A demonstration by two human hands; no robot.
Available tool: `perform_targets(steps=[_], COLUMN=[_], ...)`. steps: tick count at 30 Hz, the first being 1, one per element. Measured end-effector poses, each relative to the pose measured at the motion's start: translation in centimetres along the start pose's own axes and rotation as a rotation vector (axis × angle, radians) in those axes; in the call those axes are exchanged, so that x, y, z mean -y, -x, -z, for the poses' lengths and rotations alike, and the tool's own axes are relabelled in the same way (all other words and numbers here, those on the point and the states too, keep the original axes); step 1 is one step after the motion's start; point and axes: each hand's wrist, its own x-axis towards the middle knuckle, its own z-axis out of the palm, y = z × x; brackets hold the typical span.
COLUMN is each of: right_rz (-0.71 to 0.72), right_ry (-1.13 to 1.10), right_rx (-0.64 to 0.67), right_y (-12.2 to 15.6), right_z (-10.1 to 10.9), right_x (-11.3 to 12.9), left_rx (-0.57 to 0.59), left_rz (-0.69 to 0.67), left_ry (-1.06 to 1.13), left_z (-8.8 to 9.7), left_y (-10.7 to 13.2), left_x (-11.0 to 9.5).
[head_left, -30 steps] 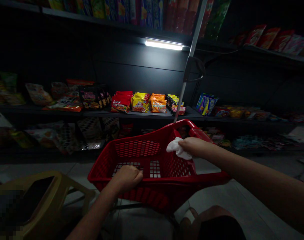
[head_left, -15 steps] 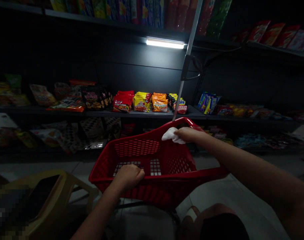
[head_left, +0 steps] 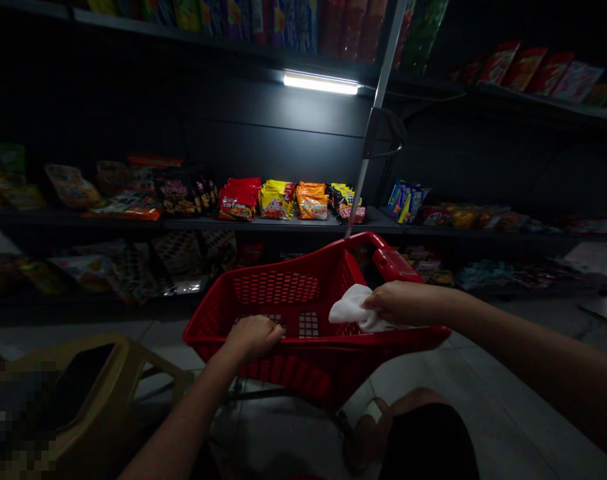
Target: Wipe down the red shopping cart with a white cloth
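Observation:
My right hand (head_left: 398,303) pinches a white cloth (head_left: 353,311) against the inside of the right wall of a red perforated plastic shopping basket (head_left: 276,288). My left hand (head_left: 253,337) is closed around the basket's near rim. The basket's inside looks bare, though its right corner is partly hidden by the cloth and my right forearm.
A metal pole (head_left: 373,120) rises from the basket's far end. Behind it, dark shelves (head_left: 283,225) hold noodle packets and snacks under a strip light (head_left: 320,83). A yellow plastic stool (head_left: 128,360) stands at lower left, with a knee (head_left: 413,407) below the basket.
My right hand has come back from the far rim toward me, wiping the cloth down along the basket's right wall. The basket and view have shifted slightly.

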Motion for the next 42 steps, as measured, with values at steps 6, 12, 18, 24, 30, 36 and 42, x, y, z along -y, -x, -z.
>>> perform_targets(steps=[6, 12, 18, 24, 30, 36, 42], right_rz=[0.041, 0.12, 0.333, 0.242, 0.167, 0.065, 0.034], right_ry=[0.132, 0.133, 0.078, 0.145, -0.053, -0.089, -0.052], right_rx=[0.095, 0.055, -0.229, -0.372, -0.36, -0.331, -0.438], right_y=[0.8, -1.6, -2.4, 0.8, 5.3, 8.4, 8.0], right_z=[1.1, 1.3, -2.2, -5.0, -4.0, -3.6, -4.3], right_x=[2.0, 5.3, 8.6, 6.9, 2.1, -3.6, -5.7], left_rx=[-0.01, -0.026, -0.016, -0.028, -0.041, -0.043, -0.041], left_rz=[-0.009, -0.012, -0.034, -0.06, -0.089, -0.094, -0.111], left_ry=[-0.017, -0.012, -0.001, -0.037, -0.072, -0.099, -0.115], left_z=[-0.2, -0.5, -0.2, -0.2, -0.4, -0.4, -0.1], left_y=[0.0, -0.1, -0.4, -0.8, -1.4, -2.0, -2.6], left_x=[0.1, 0.2, 0.4, 1.0, 1.6, 1.7, 1.5])
